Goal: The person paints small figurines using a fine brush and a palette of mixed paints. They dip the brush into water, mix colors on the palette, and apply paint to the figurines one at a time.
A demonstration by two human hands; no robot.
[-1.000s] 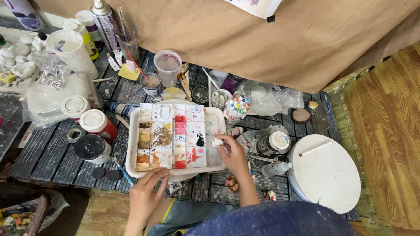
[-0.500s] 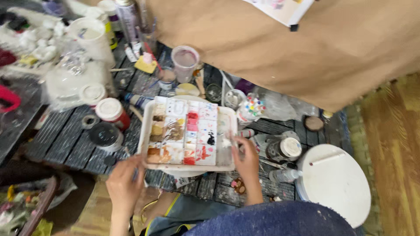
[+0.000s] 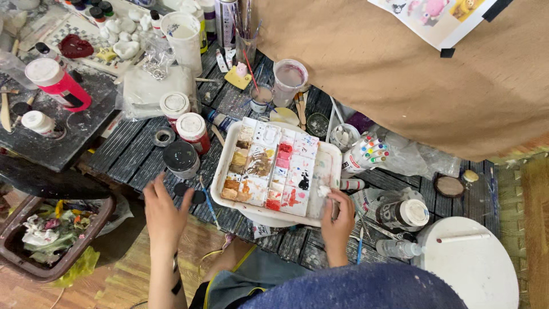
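Broadly, one dark slatted table (image 3: pixel 143 154) carries everything, with one brown paper sheet (image 3: pixel 400 74) draped over its far right side. One round white board (image 3: pixel 474 269) lies at the near right with a single white stick (image 3: pixel 463 237) on it. One white paint palette tray (image 3: pixel 274 171) sits at the middle of the near edge, its wells smeared with ochre, brown, red and black. Left of it stand two red jars with white lids (image 3: pixel 191 129), one pink bottle (image 3: pixel 60 86) farther left, and one black-lidded jar (image 3: pixel 181 157). Behind the tray stands one clear plastic cup (image 3: pixel 289 77); to its right, one white cup of markers (image 3: pixel 366 151) and one white-capped glass jar (image 3: pixel 403 214).

One right hand (image 3: pixel 337 220) rests at the tray's near right corner, fingers curled and pinched around a small white wad (image 3: pixel 324 191) that touches the tray's rim. One left hand (image 3: pixel 163 212) hovers flat with fingers spread wide, holding nothing, just beside a small black disc (image 3: pixel 191 191) and a thin blue brush (image 3: pixel 209 197) on the table's near edge.
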